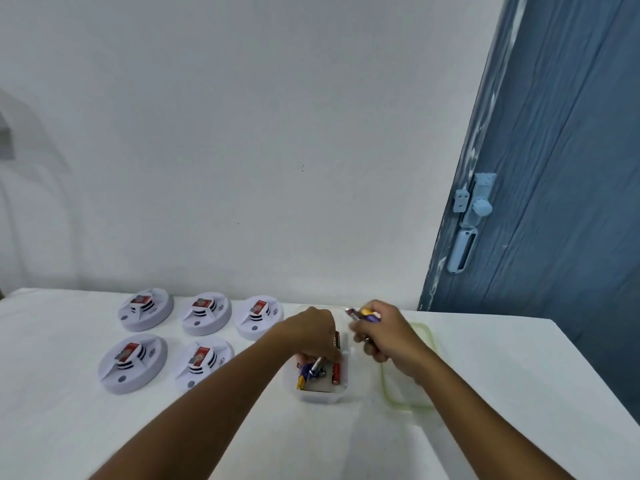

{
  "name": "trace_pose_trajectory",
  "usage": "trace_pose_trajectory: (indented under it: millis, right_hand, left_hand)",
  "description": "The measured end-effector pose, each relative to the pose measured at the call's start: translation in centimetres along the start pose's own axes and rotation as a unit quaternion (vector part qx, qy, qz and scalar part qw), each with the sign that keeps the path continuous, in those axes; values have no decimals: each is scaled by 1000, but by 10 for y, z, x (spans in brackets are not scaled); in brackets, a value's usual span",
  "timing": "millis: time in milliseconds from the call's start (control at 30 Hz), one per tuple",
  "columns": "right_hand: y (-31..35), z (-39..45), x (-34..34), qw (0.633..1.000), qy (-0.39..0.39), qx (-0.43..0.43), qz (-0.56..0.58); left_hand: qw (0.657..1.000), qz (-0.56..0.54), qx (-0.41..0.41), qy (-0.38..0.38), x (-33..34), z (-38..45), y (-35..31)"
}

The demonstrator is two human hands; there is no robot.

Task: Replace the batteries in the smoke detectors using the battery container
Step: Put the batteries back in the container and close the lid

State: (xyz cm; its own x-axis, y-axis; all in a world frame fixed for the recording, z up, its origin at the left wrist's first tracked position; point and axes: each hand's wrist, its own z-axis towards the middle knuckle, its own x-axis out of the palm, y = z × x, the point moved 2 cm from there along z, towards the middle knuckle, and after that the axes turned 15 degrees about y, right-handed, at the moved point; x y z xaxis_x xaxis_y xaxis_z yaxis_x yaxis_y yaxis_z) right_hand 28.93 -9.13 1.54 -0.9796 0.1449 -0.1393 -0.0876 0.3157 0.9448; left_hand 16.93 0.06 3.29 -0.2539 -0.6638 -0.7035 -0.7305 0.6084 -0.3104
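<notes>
The clear plastic battery container (320,393) holds cylindrical batteries (336,372). The left hand (313,336) reaches inside, grip unclear. At its 3 o'clock, the right hand (384,336) clasps several batteries.

1. The left hand (313,336) covers the far part of the battery container (320,393), so the batteries under its fingers cannot be counted
2. The right hand (384,337) is blurred; the purple and yellow batteries (362,314) it holds cannot be counted
3. The red labels on the smoke detectors (145,309) are too small to read
4. Both forearms are cut off by the bottom edge
</notes>
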Motion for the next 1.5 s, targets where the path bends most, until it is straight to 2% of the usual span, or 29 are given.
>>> trace_pose_trajectory:
  millis: [67,167,233,300,367,433,500,567,600,667,733,767,833,900,967,1033,1100,1167,1333,1400,1500]
  right_hand:
    - [11,3,17,997,47,18,-63]
    - [21,15,35,975,42,48,-212]
    - [26,22,47,946,34,60,-317]
    - [26,25,57,924,38,70,-373]
    - [26,24,62,913,54,86,-394]
    - [29,20,60,923,60,80,-371]
    - [29,15,44,959,18,38,-282]
    - [24,10,16,967,-56,30,-246]
    - [19,6,1,955,-86,47,-279]
    - [8,-3,-25,898,-97,121,-412]
    - [-9,-15,-37,855,-52,206,-474]
    - [-19,-18,-39,851,-27,229,-472]
    - [-33,-19,-41,865,-15,227,-447]
    - [-34,-17,-43,897,-38,197,-393]
    - [-22,-12,-38,955,-55,137,-258]
    - [-1,-7,-23,988,-27,61,-137]
    - [18,-1,-1,988,12,11,-153]
    - [27,8,22,976,25,-11,-216]
    - [22,25,54,904,26,20,-427]
    - [19,25,53,902,19,17,-431]
    - [19,22,42,924,14,-22,-382]
  left_hand:
    - [998,-60,-6,32,-8,-5,5]
    - [989,-134,-13,61,-19,-14,20]
    - [989,-143,-11,42,-27,-21,29]
    - [991,-131,-12,2,-34,-25,36]
    - [992,-117,-9,-38,-37,-25,39]
    - [993,-104,2,-62,-36,-21,41]
    - [992,-89,22,-88,-31,-14,45]
    - [991,-77,46,-104,-26,-8,46]
    - [990,-75,58,-105,-23,-5,44]
    - [989,-66,76,-109,-17,-2,39]
    - [988,-60,87,-112,-13,3,33]
    - [988,-58,90,-114,-12,4,31]
    - [987,-56,95,-121,-11,6,28]
    - [986,-46,101,-127,-10,7,27]
    - [986,-27,100,-131,-12,5,29]
    - [985,-8,98,-144,-13,2,34]
    - [981,3,98,-170,-15,-1,38]
    - [976,8,97,-196,-15,-4,42]
    - [972,8,104,-212,-12,-11,50]
    - [970,23,103,-218,-9,-14,52]
    - [968,76,113,-210,0,-18,46]
